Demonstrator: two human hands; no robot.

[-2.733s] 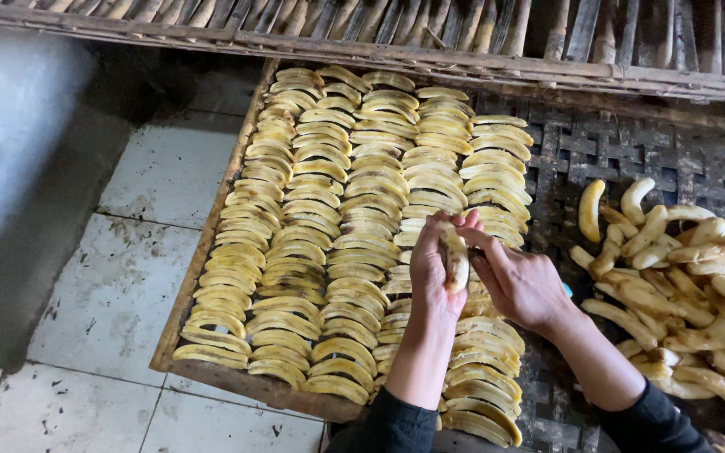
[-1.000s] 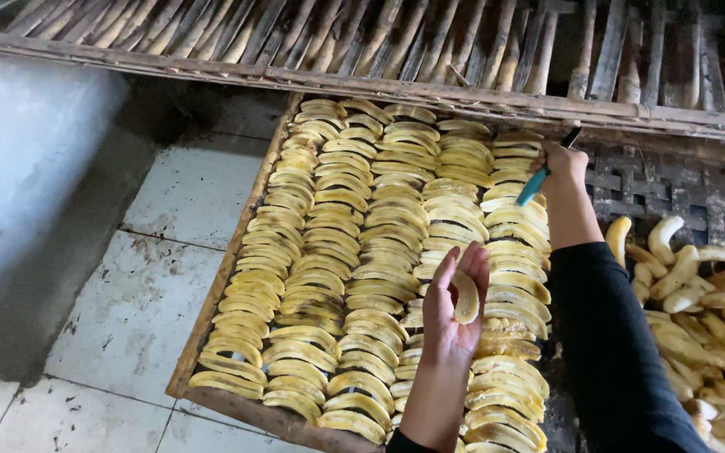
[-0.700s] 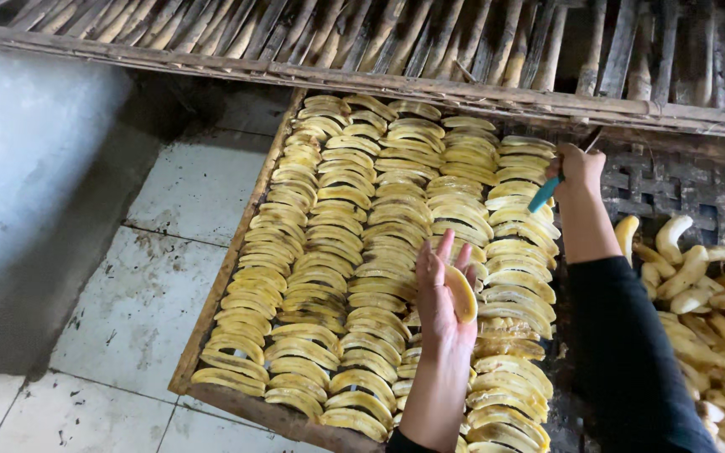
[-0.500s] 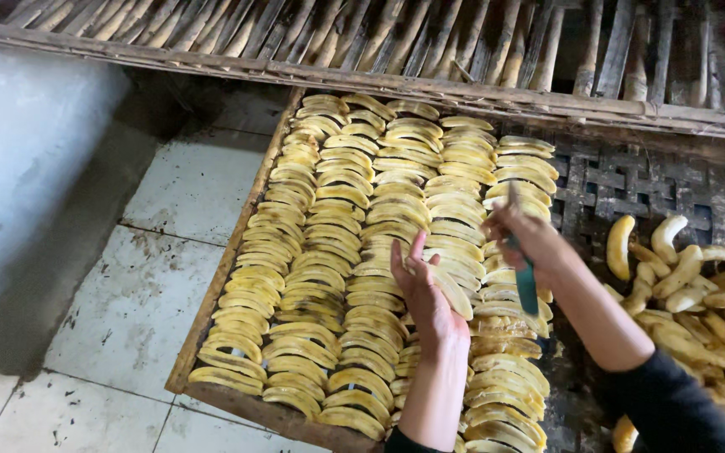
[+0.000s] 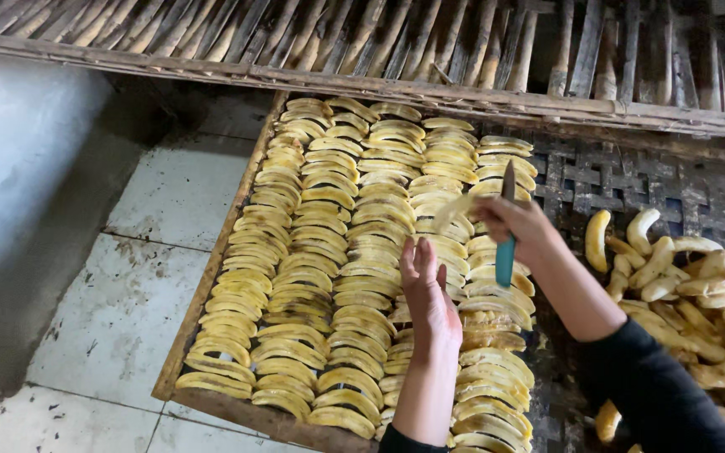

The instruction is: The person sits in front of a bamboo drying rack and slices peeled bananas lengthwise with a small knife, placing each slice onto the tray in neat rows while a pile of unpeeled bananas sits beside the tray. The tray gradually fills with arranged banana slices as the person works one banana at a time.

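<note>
From the head camera I look down on a long wooden tray (image 5: 179, 352) packed with rows of yellow banana halves (image 5: 312, 252), laid cut side up and running from 6 o'clock up to 12. My left hand (image 5: 430, 298) sits just right of centre, flat and open, fingers (image 5: 413, 256) stretched toward 12 o'clock and resting on the slices in the fourth row; it grips nothing. My right hand (image 5: 522, 226) is at about 2 o'clock from the left one and a little apart from it. It is closed around a knife with a teal handle (image 5: 505, 258), the handle pointing down toward 6 and the dark blade (image 5: 508, 179) sticking up toward 12. The same hand also pinches a pale banana slice (image 5: 456, 206), which pokes out toward 9 o'clock over the tray; how firmly it is held I cannot tell, as it is blurred. A black sleeve (image 5: 656, 394) covers the right forearm down to 5 o'clock.

At 3 o'clock a heap of peeled whole bananas (image 5: 681, 277) lies on a dark woven lattice (image 5: 597, 180), just beside the tray. Across 12 o'clock runs a slatted bamboo rack (image 5: 362, 42). At 9 o'clock there are grubby floor tiles (image 5: 119, 302) and a pale wall (image 5: 18, 151).
</note>
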